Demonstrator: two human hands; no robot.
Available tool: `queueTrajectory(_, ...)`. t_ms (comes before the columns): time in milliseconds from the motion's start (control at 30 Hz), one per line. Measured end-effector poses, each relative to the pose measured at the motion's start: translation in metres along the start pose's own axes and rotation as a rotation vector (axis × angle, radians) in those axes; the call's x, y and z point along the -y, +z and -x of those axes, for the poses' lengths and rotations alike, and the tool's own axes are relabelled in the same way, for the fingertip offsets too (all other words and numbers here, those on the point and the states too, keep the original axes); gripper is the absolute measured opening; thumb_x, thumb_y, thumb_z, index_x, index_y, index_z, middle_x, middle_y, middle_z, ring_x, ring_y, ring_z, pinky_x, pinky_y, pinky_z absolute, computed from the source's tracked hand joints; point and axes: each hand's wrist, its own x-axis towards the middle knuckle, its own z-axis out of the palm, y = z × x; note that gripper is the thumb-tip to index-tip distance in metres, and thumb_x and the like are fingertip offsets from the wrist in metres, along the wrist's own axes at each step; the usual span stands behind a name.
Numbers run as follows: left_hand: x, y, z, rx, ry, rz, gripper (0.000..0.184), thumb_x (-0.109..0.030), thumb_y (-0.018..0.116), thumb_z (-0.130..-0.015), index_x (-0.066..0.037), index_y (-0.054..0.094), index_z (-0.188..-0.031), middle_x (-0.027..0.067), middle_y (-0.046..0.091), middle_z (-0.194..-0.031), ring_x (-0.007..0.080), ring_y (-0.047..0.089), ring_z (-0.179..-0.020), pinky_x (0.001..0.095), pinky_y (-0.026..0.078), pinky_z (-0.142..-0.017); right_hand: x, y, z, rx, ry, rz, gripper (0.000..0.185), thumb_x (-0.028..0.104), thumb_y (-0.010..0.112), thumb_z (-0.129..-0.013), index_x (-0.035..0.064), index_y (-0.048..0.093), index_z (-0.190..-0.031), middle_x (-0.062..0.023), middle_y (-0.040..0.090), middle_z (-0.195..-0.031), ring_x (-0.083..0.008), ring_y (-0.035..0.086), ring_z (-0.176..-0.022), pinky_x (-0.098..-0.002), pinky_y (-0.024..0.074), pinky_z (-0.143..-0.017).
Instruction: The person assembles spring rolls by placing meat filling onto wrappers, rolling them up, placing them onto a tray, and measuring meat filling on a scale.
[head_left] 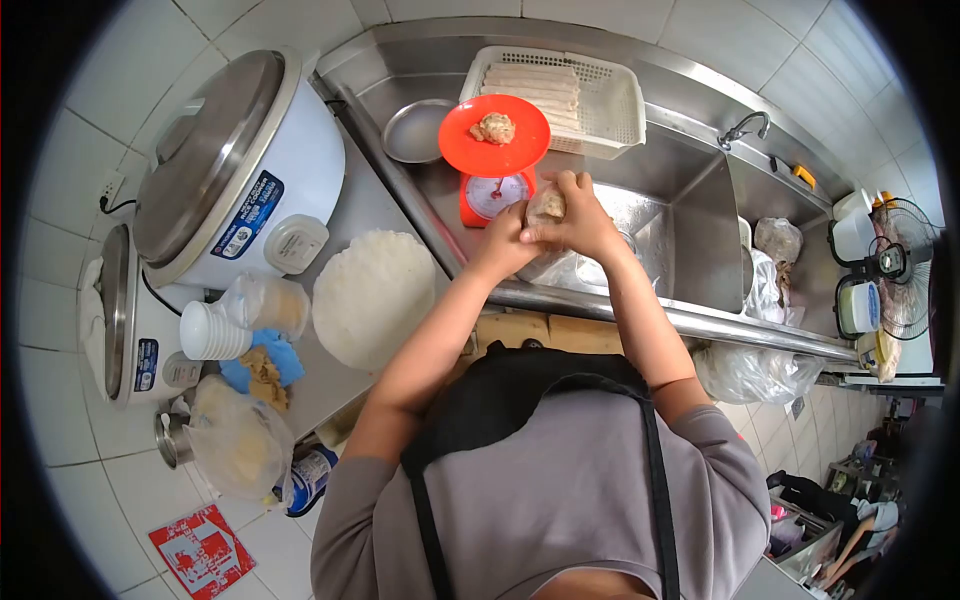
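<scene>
My left hand [506,243] and my right hand [580,222] come together at the sink's near left edge. Between them is a clear plastic bag [546,205] with a pale, lumpy filling inside; the fingers of both hands are closed on it. Just beyond my left hand stands an orange kitchen scale [495,192] with a round dial. A lump of pale filling [493,128] lies on its round orange pan [462,147]. More clear plastic shows below my hands; I cannot tell whether it is the same bag.
A white basket [625,110] holds several pale rolls [530,90], beside a metal bowl [418,130]. On the left counter lie round white wrappers [374,300], near a large rice cooker [245,175] and stacked white cups [212,331]. The faucet [742,128] is right.
</scene>
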Motion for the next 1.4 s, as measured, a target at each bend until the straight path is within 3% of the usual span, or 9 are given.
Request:
queueTrajectory(233, 0.038, 0.012, -0.017, -0.051, 0.038, 0.093, 0.046, -0.021, 0.077, -0.061, 0.001, 0.059, -0.097, 0.0187, 0.065, -0.089, 0.0297, 0.064, -0.085, 0.036, 0.048, -0.075, -0.031, 0.006, 0.002, -0.017, -0.056, -0.083, 0.087, 0.029, 0.086, -0.049, 0.0027, 0.045, -0.121, -0.0176, 0.048, -0.11, -0.0308, 0.049, -0.107, -0.0364, 0.04, -0.093)
queueTrajectory(367, 0.011, -0.001, 0.001, 0.199, -0.008, 0.002, 0.077, -0.028, 0.081, -0.06, 0.0, 0.045, -0.121, 0.0179, 0.055, -0.117, 0.0273, 0.053, -0.111, 0.0365, 0.04, -0.092, -0.044, 0.009, 0.014, -0.107, 0.08, -0.215, 0.072, 0.027, 0.086, -0.05, 0.0035, 0.053, -0.11, -0.0173, 0.054, -0.104, -0.0324, 0.054, -0.099, -0.0371, 0.0433, -0.087)
queueTrajectory(400, 0.014, 0.005, 0.012, 0.103, 0.166, -0.132, 0.09, -0.033, 0.083, -0.056, 0.0, 0.039, -0.127, 0.0197, 0.047, -0.125, 0.0294, 0.045, -0.118, 0.0385, 0.036, -0.098, -0.045, 0.011, 0.016, -0.156, 0.126, -0.191, 0.068, 0.028, 0.086, -0.051, 0.0028, 0.055, -0.106, -0.0169, 0.056, -0.103, -0.0311, 0.056, -0.098, -0.037, 0.0436, -0.086)
queueTrajectory(667, 0.018, 0.01, 0.004, 0.052, -0.006, -0.124, 0.065, -0.021, 0.083, -0.056, -0.003, 0.054, -0.111, 0.0141, 0.063, -0.104, 0.0262, 0.06, -0.097, 0.0357, 0.046, -0.083, -0.034, 0.01, 0.003, -0.111, 0.11, -0.053, 0.069, 0.029, 0.085, -0.054, 0.007, 0.052, -0.111, -0.0149, 0.054, -0.102, -0.0294, 0.054, -0.098, -0.0363, 0.0433, -0.086)
queueTrajectory(967, 0.023, 0.009, -0.007, 0.261, -0.108, -0.12, 0.074, -0.025, 0.083, -0.055, -0.003, 0.05, -0.117, 0.0162, 0.057, -0.112, 0.0274, 0.055, -0.106, 0.0372, 0.042, -0.089, -0.061, 0.019, 0.01, -0.208, -0.043, -0.082, 0.054, 0.019, 0.08, -0.054, 0.0062, 0.054, -0.1, -0.0144, 0.053, -0.095, -0.0339, 0.054, -0.089, -0.0392, 0.0455, -0.078)
queueTrajectory(1067, 0.06, 0.021, 0.013, -0.141, 0.197, -0.327, 0.075, -0.025, 0.085, -0.049, -0.001, 0.052, -0.112, 0.0167, 0.059, -0.108, 0.0294, 0.056, -0.103, 0.04, 0.043, -0.088, -0.042, 0.026, 0.01, -0.215, -0.128, 0.224, 0.046, 0.011, 0.074, -0.054, 0.0068, 0.054, -0.095, -0.015, 0.054, -0.093, -0.0363, 0.054, -0.089, -0.0419, 0.0467, -0.076)
queueTrajectory(1200, 0.003, 0.005, 0.016, 0.086, -0.063, 0.151, 0.072, -0.025, 0.081, -0.049, 0.001, 0.05, -0.108, 0.0181, 0.057, -0.105, 0.0328, 0.052, -0.107, 0.0428, 0.04, -0.091, -0.021, 0.035, 0.017, -0.221, -0.216, 0.357, 0.044, 0.007, 0.07, -0.053, 0.0081, 0.054, -0.094, -0.0142, 0.054, -0.094, -0.0354, 0.054, -0.089, -0.0427, 0.0475, -0.075)
queueTrajectory(1300, 0.036, 0.016, 0.01, 0.029, 0.029, -0.366, 0.063, -0.025, 0.078, -0.05, 0.001, 0.051, -0.101, 0.0197, 0.058, -0.101, 0.0348, 0.055, -0.098, 0.0417, 0.044, -0.085, -0.051, 0.034, 0.016, -0.256, -0.157, 0.228, 0.045, 0.013, 0.071, -0.058, 0.0074, 0.053, -0.099, -0.0166, 0.055, -0.096, -0.0362, 0.055, -0.09, -0.0418, 0.0472, -0.077)
queueTrajectory(1400, 0.04, 0.031, -0.007, 0.112, 0.038, -0.471, 0.051, -0.03, 0.073, -0.053, 0.001, 0.055, -0.089, 0.0212, 0.06, -0.09, 0.036, 0.058, -0.087, 0.0424, 0.047, -0.078, -0.103, 0.022, 0.026, -0.222, -0.013, -0.083, 0.05, 0.02, 0.071, -0.066, 0.007, 0.052, -0.11, -0.017, 0.056, -0.095, -0.0331, 0.058, -0.09, -0.0381, 0.0463, -0.081)
